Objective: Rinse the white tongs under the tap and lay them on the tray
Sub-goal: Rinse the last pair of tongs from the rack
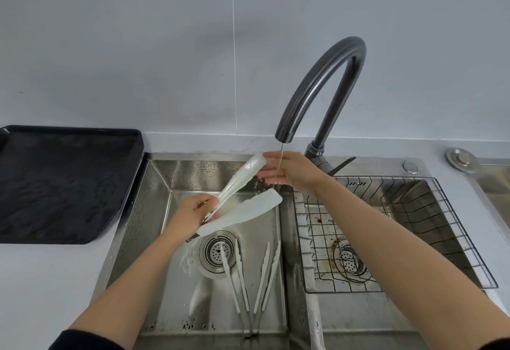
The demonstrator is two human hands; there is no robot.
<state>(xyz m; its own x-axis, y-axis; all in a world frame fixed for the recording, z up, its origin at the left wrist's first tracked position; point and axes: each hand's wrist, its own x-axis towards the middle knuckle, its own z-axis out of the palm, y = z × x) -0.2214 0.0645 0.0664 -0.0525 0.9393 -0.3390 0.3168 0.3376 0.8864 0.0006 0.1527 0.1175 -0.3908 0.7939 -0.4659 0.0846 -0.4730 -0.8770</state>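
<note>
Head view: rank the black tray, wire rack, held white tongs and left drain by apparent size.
Largest: black tray and wire rack, about alike; the tray runs off the frame, so unranked.
Then: held white tongs.
Smallest: left drain.

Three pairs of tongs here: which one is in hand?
The broad-bladed white tongs, gripped by the left hand, right hand touching the upper blade. The left slim pair and right slim pair lie on the basin floor.
</note>
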